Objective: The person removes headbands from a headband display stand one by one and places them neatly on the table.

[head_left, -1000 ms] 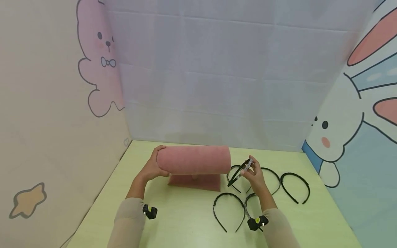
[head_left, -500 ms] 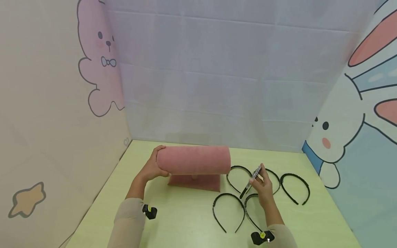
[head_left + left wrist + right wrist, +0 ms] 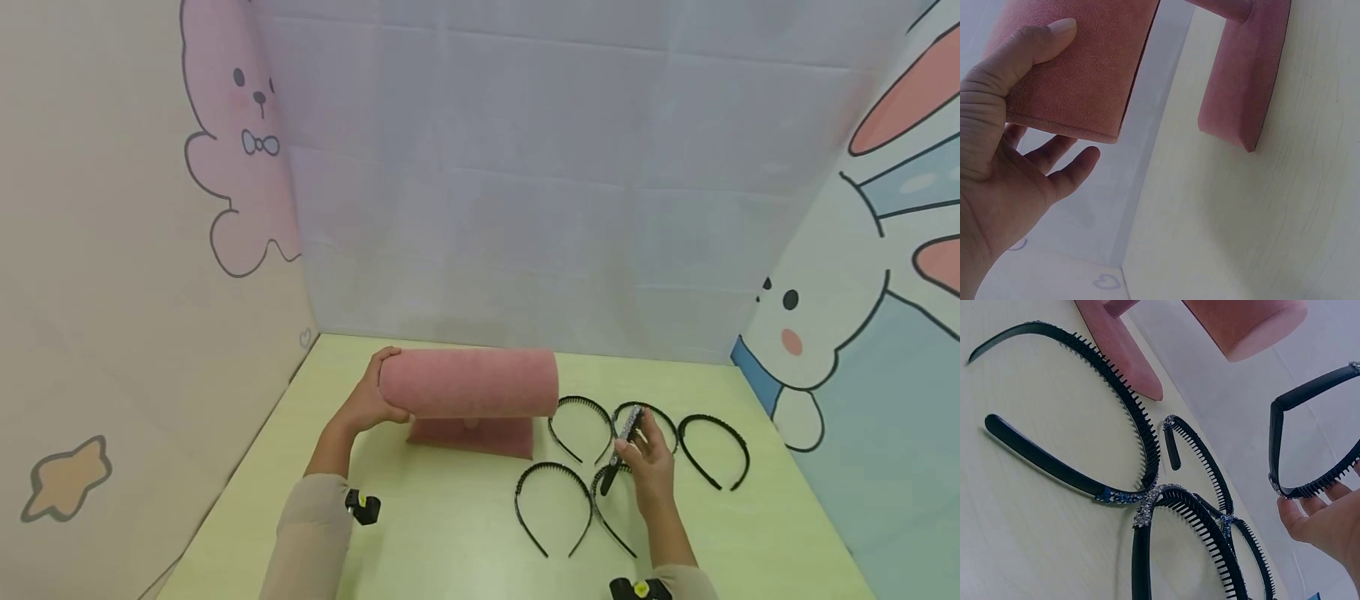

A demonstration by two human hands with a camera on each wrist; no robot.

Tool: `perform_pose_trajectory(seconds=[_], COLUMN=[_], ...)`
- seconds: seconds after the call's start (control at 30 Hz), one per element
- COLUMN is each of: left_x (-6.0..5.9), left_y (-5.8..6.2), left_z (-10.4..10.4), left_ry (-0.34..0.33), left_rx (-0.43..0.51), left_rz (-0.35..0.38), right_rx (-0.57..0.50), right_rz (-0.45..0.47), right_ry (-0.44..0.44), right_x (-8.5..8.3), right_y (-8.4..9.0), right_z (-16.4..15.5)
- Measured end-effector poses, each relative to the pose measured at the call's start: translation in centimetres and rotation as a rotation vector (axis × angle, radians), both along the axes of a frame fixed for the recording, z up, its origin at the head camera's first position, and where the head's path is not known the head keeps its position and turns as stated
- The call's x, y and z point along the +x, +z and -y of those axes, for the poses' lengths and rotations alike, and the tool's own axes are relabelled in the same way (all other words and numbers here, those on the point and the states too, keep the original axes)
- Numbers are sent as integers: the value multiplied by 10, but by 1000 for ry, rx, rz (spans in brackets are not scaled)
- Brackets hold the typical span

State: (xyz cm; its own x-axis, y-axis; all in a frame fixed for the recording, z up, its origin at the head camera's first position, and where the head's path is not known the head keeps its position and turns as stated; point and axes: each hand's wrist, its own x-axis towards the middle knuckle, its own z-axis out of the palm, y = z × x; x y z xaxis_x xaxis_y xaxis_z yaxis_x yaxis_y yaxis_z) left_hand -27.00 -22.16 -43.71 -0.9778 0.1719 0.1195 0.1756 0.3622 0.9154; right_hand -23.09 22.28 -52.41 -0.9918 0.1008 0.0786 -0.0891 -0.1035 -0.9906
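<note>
A pink plush roll (image 3: 468, 383) stands on a post above its flat pink base (image 3: 498, 437). My left hand (image 3: 367, 402) grips the roll's left end. In the left wrist view, the thumb lies on the plush surface, while the other fingers are partly hidden behind the end. To the right of the stand, my right hand (image 3: 651, 467) pinches a black toothed headband (image 3: 1277, 437) with glittery silver trim. It is held above the table, seen nearly edge-on in the head view, apart from the roll.
Several similar headbands lie on the pale table (image 3: 435, 533): one at front left (image 3: 517, 500), another headband (image 3: 617, 537) partly behind the held one, more at the back. A black headband (image 3: 693, 418) lies farthest right. A white sheet (image 3: 480, 208) hangs behind; printed walls flank both sides.
My right hand has carried the headband rightward and nearer to me, away from the roll's right end, and the headband has turned edge-on. My left hand stays on the roll.
</note>
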Motion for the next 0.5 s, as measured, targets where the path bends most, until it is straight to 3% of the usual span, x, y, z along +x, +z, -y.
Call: perform_pose_trajectory(seconds=[0.1,0.5], left_x=[1,0], left_y=[3,2], left_z=[0,-1], left_ry=[-1,9], left_rx=[2,29], left_rz=[9,22], right_rx=[64,138], right_rz=[20,65], right_ry=[-23,-76], right_x=[5,20], right_y=[0,-3], right_z=[-1,-10])
